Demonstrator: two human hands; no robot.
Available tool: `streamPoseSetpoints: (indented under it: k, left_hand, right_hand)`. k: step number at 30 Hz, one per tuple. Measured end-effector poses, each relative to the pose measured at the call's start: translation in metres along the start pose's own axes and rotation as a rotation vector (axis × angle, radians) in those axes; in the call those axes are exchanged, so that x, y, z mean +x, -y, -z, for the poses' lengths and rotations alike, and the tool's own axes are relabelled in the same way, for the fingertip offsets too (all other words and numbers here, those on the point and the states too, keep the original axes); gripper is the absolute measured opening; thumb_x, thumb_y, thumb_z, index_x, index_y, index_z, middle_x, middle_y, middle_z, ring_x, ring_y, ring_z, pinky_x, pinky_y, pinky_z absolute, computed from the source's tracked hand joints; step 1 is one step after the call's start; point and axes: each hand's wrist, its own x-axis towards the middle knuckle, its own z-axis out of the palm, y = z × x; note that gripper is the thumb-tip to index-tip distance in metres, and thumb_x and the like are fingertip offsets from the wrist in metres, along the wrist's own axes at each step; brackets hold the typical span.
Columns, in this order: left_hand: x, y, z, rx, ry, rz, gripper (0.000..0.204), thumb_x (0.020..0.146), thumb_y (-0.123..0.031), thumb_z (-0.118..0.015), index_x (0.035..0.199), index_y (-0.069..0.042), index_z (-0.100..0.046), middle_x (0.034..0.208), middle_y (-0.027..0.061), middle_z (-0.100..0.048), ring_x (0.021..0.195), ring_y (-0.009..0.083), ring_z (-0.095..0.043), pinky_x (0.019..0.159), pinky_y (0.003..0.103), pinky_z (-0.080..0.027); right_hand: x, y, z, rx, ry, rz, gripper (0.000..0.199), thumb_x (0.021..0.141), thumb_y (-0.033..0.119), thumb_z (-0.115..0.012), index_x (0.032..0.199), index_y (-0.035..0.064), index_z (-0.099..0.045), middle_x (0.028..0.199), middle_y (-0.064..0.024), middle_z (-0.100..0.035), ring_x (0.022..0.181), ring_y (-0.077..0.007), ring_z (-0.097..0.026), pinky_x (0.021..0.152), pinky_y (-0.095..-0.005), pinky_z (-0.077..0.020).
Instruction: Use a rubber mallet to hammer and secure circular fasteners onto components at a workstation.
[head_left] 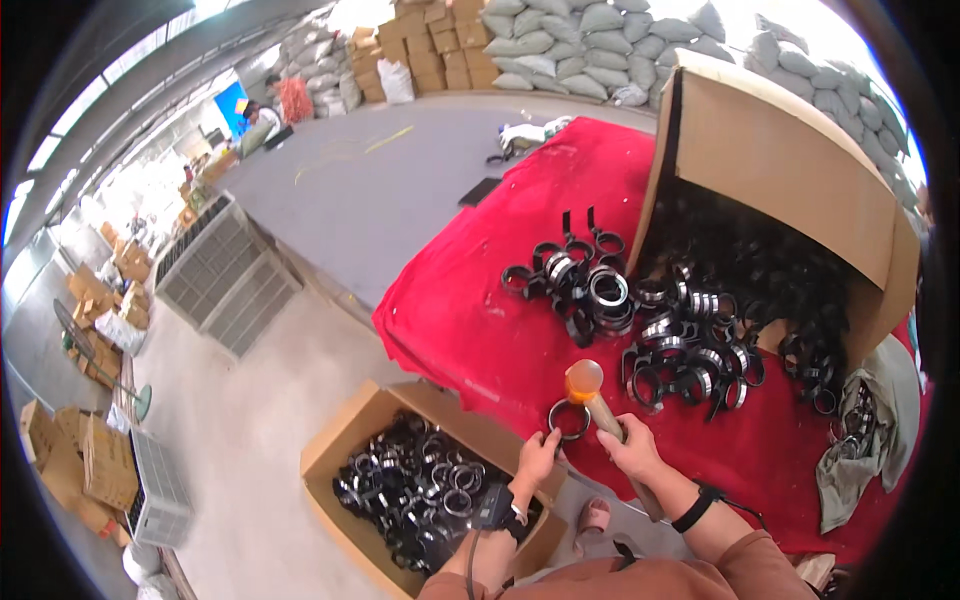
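Observation:
My left hand pinches a black ring-shaped clamp at the front edge of the red cloth. In my right hand is a mallet with an orange, partly see-through head and a wooden handle. The mallet head sits just above the ring's upper right; whether they touch I cannot tell. Beyond my hands lie heaps of black and silver ring clamps on the cloth. Below my left hand, an open cardboard box on the floor holds many similar clamps.
A large cardboard box lies tipped on the table at right, spilling dark clamps. A grey-green cloth hangs nearby. A grey tabletop adjoins at far left. Plastic crates stand on the floor; sacks are stacked behind.

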Motion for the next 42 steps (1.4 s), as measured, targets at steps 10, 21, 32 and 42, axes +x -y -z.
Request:
streamPoseSetpoints:
  k: [10,21,32,42]
  left_hand:
    - [0.027,0.065,-0.001,0.271,0.019,-0.373,0.044,0.088,-0.038,-0.051,0.075,0.003,-0.051,0.074,0.0237,-0.057,0.073,0.0342,-0.058,0.065,0.044,-0.043]
    - [0.016,0.016,0.001,-0.004,0.03,-0.107,0.039,0.09,-0.036,-0.051,0.074,0.0,-0.05,0.057,0.0113,-0.056,0.053,0.0192,-0.056,0.054,0.035,-0.044]
    - [0.005,0.022,-0.002,-0.023,-0.022,-0.114,0.04,0.089,-0.036,-0.053,0.072,0.0,-0.047,0.056,0.0128,-0.053,0.052,0.0211,-0.054,0.052,0.035,-0.043]
    - [0.016,0.033,0.001,-0.045,-0.026,-0.114,0.038,0.088,-0.034,-0.055,0.072,0.0,-0.048,0.056,0.0099,-0.052,0.053,0.0161,-0.051,0.051,0.032,-0.04]
  right_hand:
    - [-0.08,-0.001,0.008,-0.302,-0.082,-0.083,0.039,0.088,0.031,-0.048,0.112,0.0007,-0.05,0.079,-0.0253,-0.061,0.077,-0.0405,-0.062,0.067,-0.0472,-0.0479]
    - [-0.068,0.034,0.025,0.1,-0.166,0.113,0.023,0.09,0.025,-0.051,0.093,0.002,-0.048,0.063,-0.0181,-0.056,0.055,-0.0324,-0.057,0.052,-0.0394,-0.0446]
    - [-0.081,0.045,0.029,-0.084,-0.058,0.026,0.028,0.09,0.029,-0.051,0.094,0.002,-0.047,0.064,-0.0204,-0.056,0.062,-0.04,-0.057,0.055,-0.0442,-0.0432]
    - [-0.05,0.044,0.034,-0.146,0.033,-0.003,0.031,0.09,0.032,-0.049,0.09,0.0012,-0.05,0.069,-0.0241,-0.057,0.068,-0.0437,-0.058,0.058,-0.0453,-0.0445]
